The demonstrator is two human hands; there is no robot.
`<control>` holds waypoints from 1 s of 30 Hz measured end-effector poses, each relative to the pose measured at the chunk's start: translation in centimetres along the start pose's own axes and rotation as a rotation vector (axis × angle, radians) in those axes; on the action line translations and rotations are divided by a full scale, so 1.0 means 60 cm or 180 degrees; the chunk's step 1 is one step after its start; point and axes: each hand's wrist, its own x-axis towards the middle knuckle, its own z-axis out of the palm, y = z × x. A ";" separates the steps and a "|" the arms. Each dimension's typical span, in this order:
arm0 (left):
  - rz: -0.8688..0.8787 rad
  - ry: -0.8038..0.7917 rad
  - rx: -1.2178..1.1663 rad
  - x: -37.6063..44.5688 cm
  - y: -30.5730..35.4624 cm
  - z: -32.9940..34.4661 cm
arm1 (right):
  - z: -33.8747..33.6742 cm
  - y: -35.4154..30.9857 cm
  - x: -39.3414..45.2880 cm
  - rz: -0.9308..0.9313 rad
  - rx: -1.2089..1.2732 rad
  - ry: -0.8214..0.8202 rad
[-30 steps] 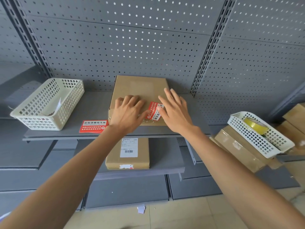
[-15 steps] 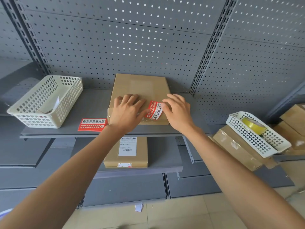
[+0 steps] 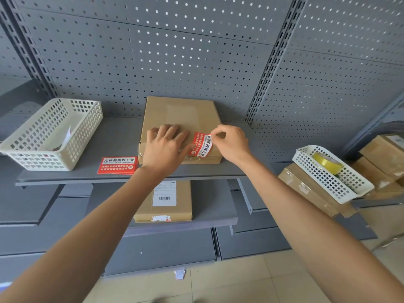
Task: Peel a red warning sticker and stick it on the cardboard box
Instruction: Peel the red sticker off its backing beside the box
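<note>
In the head view, the left hand (image 3: 165, 147) lay flat and open on the cardboard box (image 3: 180, 119). The right hand (image 3: 231, 143) pinched the red warning sticker (image 3: 200, 144) by its upper corner, over the box's front edge. The sticker looked thin, limp and tacky, so best held by the corners.

A single wide-angle head view looks forward and slightly down from standing height, close to a grey shelf (image 3: 72, 176) at arm's length. It faces the perforated back panel (image 3: 175, 68) squarely; both forearms enter from the bottom corners, and the floor (image 3: 251, 285) shows along the lower edge.
</note>
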 end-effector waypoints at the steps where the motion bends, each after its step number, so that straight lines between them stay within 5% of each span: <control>1: -0.0007 0.0001 0.0004 0.000 0.000 0.000 | 0.002 -0.002 0.004 0.0077 0.0000 0.0002; 30: 0.0044 -0.0016 -0.0113 0.000 -0.003 -0.005 | 0.002 0.000 0.014 0.0301 0.1089 -0.0092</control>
